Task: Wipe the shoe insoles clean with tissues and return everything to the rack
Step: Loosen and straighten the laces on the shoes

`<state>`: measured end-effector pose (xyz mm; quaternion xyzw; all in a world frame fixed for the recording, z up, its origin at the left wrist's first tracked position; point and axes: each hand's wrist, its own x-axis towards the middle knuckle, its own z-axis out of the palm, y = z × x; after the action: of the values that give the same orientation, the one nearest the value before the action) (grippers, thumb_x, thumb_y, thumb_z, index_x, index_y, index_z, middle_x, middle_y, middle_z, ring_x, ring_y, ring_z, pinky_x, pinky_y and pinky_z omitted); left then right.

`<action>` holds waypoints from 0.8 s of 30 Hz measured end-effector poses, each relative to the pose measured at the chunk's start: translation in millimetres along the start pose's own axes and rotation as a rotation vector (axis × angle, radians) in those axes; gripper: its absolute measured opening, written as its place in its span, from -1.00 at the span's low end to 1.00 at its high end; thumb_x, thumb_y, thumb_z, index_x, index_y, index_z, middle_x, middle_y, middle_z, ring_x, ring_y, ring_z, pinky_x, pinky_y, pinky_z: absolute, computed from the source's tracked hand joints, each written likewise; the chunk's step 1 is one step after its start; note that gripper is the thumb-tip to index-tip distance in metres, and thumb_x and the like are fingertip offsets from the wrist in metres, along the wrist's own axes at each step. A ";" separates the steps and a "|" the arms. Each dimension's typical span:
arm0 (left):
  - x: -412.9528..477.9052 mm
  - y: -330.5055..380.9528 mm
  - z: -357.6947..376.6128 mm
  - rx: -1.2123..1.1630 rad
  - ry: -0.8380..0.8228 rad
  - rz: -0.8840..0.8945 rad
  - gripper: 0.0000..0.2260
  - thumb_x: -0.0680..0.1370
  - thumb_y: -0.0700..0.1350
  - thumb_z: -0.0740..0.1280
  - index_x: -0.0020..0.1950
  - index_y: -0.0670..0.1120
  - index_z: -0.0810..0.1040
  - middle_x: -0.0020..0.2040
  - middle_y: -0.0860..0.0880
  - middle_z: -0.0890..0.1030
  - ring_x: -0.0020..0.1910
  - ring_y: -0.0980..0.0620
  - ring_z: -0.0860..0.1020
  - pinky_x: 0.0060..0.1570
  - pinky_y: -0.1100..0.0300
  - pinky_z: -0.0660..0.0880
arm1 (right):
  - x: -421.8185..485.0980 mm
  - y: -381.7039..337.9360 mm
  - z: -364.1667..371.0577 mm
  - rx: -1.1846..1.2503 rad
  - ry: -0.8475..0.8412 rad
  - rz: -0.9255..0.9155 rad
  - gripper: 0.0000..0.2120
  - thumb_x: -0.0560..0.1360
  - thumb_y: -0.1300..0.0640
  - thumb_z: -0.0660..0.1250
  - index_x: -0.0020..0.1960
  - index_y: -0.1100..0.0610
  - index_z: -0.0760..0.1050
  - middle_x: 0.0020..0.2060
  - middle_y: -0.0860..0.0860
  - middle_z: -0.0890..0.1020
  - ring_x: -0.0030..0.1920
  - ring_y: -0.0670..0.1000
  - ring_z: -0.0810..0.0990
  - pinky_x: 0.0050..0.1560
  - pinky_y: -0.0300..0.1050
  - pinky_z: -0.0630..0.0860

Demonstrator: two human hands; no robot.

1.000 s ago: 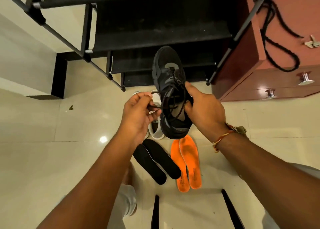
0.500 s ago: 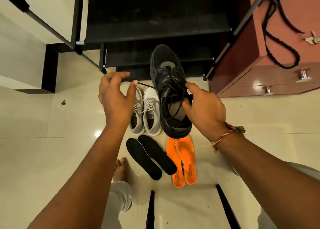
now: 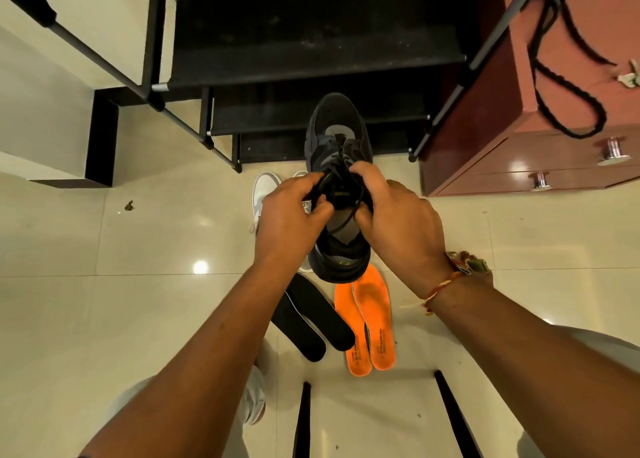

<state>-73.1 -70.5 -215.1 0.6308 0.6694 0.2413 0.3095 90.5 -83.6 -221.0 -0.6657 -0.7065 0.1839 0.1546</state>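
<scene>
While left hand point(image 3: 291, 211) and right hand point(image 3: 394, 211) grip the black sneaker point(image 3: 337, 125) at its laces point(image 3: 338, 156) before the rack point(image 3: 311, 66), insoles point(image 3: 372, 305) lie on floor point(image 3: 138, 301) below; likely lace-loosening step, wiping next needs tissues, none visible

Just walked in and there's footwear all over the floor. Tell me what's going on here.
A person holds a black sneaker up before the shoe rack, left hand and right hand both gripping it around the laces. On the floor below lie two black insoles and two orange insoles, outside any shoe. A white sneaker shows beside the left hand.
</scene>
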 end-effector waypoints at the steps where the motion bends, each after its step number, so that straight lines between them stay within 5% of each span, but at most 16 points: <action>1: -0.6 0.7 1.0 -0.003 0.016 -0.010 -0.69 0.56 -0.14 0.36 0.30 0.03 0.60 0.12 0.06 0.66 0.11 0.13 0.60 0.13 0.19 0.56 | 0.0 0.3 -0.4 -0.010 0.011 -0.009 -0.55 0.58 0.01 0.23 0.44 -0.14 0.23 -0.03 0.00 0.60 -0.16 0.10 0.61 -0.30 -0.08 0.48; 8: -1.1 2.9 0.4 -0.126 0.104 -0.143 -0.75 0.58 -0.18 0.35 0.25 -0.02 0.62 -0.02 0.16 0.64 0.02 0.21 0.62 -0.05 0.53 0.48 | 10.2 1.0 -2.5 0.251 0.111 0.048 -0.81 0.65 -0.12 0.14 0.07 -0.04 0.44 -0.15 -0.11 0.58 -0.23 -0.08 0.55 -0.31 -0.04 0.55; 12: -3.2 2.6 2.9 -0.141 0.106 -0.151 -0.76 0.57 -0.18 0.37 0.23 -0.03 0.61 0.03 0.10 0.68 0.06 0.16 0.64 0.10 0.18 0.61 | 14.9 2.6 -7.3 0.502 0.079 0.171 -0.82 0.67 -0.06 0.12 0.11 -0.02 0.46 -0.18 -0.09 0.63 -0.18 -0.09 0.61 -0.18 0.03 0.59; 17: -4.9 4.7 4.9 -0.099 0.093 -0.159 -0.77 0.56 -0.16 0.38 0.21 -0.01 0.60 0.05 0.10 0.67 0.08 0.14 0.62 0.13 0.05 0.62 | 22.7 3.7 -10.0 0.877 -0.031 0.404 -0.77 0.63 -0.20 0.13 0.21 -0.18 0.42 -0.10 -0.06 0.66 -0.05 -0.03 0.66 0.04 0.15 0.63; 22: -5.6 5.1 9.8 -0.043 0.071 -0.165 -0.78 0.55 -0.17 0.39 0.19 0.00 0.58 0.07 0.07 0.66 0.09 0.12 0.61 0.15 0.06 0.60 | 28.0 2.9 -27.3 1.061 -0.064 0.310 -0.75 0.65 -0.09 0.18 0.23 -0.08 0.56 -0.09 -0.28 0.59 -0.03 -0.23 0.59 0.00 -0.25 0.55; 24: -5.7 4.2 10.8 -0.027 0.065 -0.158 -0.79 0.55 -0.18 0.39 0.17 0.00 0.58 0.08 0.06 0.65 0.10 0.11 0.60 0.15 0.06 0.60 | 31.3 6.1 -31.3 1.281 -0.109 0.409 -0.71 0.64 -0.12 0.18 0.22 -0.06 0.59 0.04 -0.12 0.59 -0.02 -0.11 0.59 -0.04 -0.21 0.51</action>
<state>-62.3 -76.5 -218.9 0.5637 0.7235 0.2452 0.3142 108.3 -50.4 -196.9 -0.5528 -0.3244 0.6253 0.4450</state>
